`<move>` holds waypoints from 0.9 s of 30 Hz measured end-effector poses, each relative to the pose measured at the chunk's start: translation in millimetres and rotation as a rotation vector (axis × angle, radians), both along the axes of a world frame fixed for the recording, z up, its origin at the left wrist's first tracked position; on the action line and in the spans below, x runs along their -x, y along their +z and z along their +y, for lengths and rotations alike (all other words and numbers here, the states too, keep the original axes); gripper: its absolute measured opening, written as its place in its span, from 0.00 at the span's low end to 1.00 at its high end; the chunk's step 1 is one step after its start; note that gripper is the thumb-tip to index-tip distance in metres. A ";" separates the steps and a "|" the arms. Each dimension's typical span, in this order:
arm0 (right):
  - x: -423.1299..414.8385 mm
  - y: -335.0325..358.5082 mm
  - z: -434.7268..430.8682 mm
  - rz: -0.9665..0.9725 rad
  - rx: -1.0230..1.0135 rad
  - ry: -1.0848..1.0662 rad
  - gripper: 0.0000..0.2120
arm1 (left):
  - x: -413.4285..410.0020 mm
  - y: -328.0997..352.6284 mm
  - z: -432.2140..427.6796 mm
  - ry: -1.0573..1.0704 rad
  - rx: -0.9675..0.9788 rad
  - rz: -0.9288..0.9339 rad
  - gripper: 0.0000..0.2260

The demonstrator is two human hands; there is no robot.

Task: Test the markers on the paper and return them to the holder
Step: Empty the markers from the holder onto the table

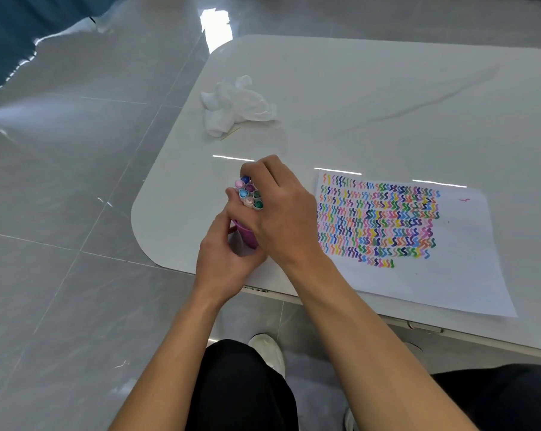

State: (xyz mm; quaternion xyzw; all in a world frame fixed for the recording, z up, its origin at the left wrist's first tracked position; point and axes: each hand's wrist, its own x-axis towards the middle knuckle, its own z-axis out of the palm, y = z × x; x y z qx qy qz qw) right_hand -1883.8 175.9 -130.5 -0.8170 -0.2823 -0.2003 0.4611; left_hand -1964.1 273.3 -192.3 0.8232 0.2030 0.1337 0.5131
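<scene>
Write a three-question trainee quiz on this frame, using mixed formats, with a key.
1. True or false: the left hand grips the purple holder.
2. Multiple choice: the right hand is A) resting on the person's knee, B) curled round the tops of the markers standing in the holder, C) hanging off the table edge.
3. Fill in: seen from the head camera, the paper with coloured squiggles lies to the ___ of the holder.

Key: 1 true; 2 B; 3 right.
</scene>
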 end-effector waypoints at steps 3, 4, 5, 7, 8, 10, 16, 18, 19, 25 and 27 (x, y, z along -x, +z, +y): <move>-2.0 7.3 -1.6 -0.032 -0.057 -0.030 0.10 | 0.6 -2.6 0.8 -0.010 -0.023 -0.007 0.34; -3.4 10.1 -2.7 -0.037 -0.082 -0.039 0.10 | 0.7 -3.1 1.1 -0.016 -0.027 -0.008 0.34; -4.7 13.1 -4.3 -0.028 -0.118 -0.047 0.10 | 0.7 -3.6 1.6 -0.021 -0.029 -0.009 0.35; -7.5 19.7 -8.6 0.033 -0.220 -0.064 0.10 | 0.4 -4.8 2.7 -0.026 -0.032 -0.010 0.37; -8.9 22.8 -11.3 0.077 -0.276 -0.080 0.10 | 0.2 -5.2 3.2 -0.022 -0.040 -0.008 0.37; -13.3 27.3 -17.4 0.178 -0.385 -0.127 0.08 | 0.1 -5.9 5.1 -0.011 -0.058 -0.009 0.37; -37.5 20.7 -35.1 0.517 -0.689 -0.273 0.07 | -2.0 -5.6 13.5 0.079 -0.063 -0.005 0.34; -44.8 11.5 -41.0 0.577 -0.753 -0.327 0.09 | -4.6 -5.6 17.9 0.107 -0.058 0.000 0.34; -48.0 6.2 -43.4 0.598 -0.777 -0.361 0.09 | -6.2 -5.4 20.4 0.121 -0.055 0.001 0.35; -54.1 -28.1 -40.8 0.654 -0.736 -0.483 0.09 | -16.1 -4.7 34.2 0.174 -0.056 -0.012 0.37; -53.3 -36.8 -34.1 0.658 -0.664 -0.495 0.08 | -19.2 -5.0 36.3 0.178 -0.077 -0.017 0.36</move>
